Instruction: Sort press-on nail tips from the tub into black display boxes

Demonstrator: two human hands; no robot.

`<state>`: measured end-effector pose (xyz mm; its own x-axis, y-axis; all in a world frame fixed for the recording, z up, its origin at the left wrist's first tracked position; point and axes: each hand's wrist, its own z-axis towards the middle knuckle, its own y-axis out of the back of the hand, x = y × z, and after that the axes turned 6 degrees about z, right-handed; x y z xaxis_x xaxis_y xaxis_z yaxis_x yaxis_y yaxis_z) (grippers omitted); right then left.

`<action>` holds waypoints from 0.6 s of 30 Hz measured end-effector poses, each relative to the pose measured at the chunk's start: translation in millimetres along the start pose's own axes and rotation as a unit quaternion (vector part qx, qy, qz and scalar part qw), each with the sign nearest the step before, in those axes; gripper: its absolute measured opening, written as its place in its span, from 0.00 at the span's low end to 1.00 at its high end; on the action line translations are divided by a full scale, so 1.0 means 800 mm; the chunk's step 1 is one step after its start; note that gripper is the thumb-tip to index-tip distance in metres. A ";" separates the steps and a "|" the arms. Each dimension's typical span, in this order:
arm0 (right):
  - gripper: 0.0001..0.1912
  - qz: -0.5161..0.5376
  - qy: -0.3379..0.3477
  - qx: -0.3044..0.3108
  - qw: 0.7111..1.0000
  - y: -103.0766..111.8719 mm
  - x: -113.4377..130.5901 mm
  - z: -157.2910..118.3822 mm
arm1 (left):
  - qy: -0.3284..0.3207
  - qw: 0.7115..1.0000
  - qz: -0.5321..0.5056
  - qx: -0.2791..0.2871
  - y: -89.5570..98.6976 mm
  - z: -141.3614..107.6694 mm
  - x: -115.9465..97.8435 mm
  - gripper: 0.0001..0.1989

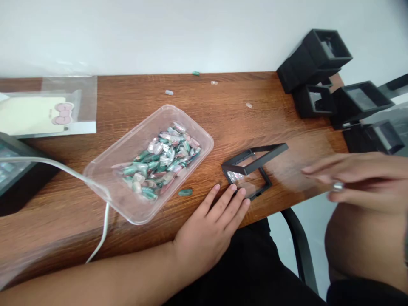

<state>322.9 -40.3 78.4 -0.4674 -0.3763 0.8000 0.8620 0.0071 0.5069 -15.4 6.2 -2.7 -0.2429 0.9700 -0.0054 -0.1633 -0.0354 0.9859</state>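
Note:
My left hand [212,227] lies flat near the table's front edge, fingers spread, fingertips by the near side of a black frame box [266,159] with its lid raised. A few small pale pieces [235,176] sit inside that box. To the right, my right hand [360,180] hovers past the table edge, fingers together round a small silvery object [338,185], mostly hidden. A clear plastic tub [111,159] left of the box holds many green, pink and clear nail-shaped pieces [159,163]. One green piece [185,192] lies between tub and left hand.
Black boxes [314,55] are stacked at the back right. Loose pieces [169,92] lie near the back edge. A white cable [63,168] crosses the tub's left end. At the left are a plastic-wrapped card [32,114] and a dark box [22,187]. A chair arm [299,246] stands below the table.

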 end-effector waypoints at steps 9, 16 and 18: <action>0.11 -0.027 -0.022 0.085 0.996 -0.068 -0.053 0.040 | -0.004 1.000 -0.005 0.007 0.002 0.002 0.004 0.34; 0.09 0.012 0.011 0.033 0.999 -0.077 -0.070 0.046 | -0.004 1.000 -0.011 0.011 0.000 -0.001 0.004 0.33; 0.10 0.016 0.031 0.038 0.999 -0.081 -0.075 0.045 | -0.004 1.000 -0.009 0.018 0.000 -0.001 0.004 0.33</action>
<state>288.1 15.1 9.5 -0.4249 -0.4309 0.7961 0.8575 0.0901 0.5065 -17.3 9.3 -2.7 -0.2315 0.9726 -0.0223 -0.1338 -0.0092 0.9910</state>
